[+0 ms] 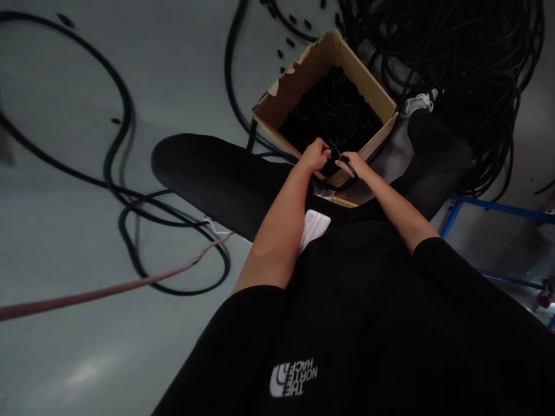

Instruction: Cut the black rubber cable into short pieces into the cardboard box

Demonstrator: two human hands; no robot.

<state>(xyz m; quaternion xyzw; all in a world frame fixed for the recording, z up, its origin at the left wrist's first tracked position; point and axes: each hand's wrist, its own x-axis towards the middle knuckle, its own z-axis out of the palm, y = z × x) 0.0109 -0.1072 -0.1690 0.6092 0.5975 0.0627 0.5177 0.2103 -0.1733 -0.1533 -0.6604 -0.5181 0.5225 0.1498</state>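
Observation:
An open cardboard box [368,75] stands between my legs, holding a heap of small black pieces [333,110]. Over its near corner, my left hand [317,155] is closed, its fingers pinched on the end of something black, perhaps a hose. Just to the right, my right hand [352,164] is wrapped round the dark handles of scissors [349,165]. The scissor blades point up and left towards my left fingers. A black hose [342,186] curves below both hands, along the box's near edge.
A large tangle of black hose [468,69] lies at the upper right. Long hose loops [125,104] and a reddish cord [130,284] cross the floor at left. Loose black pieces [290,42] lie beyond the box. At right stands a blue frame [498,207].

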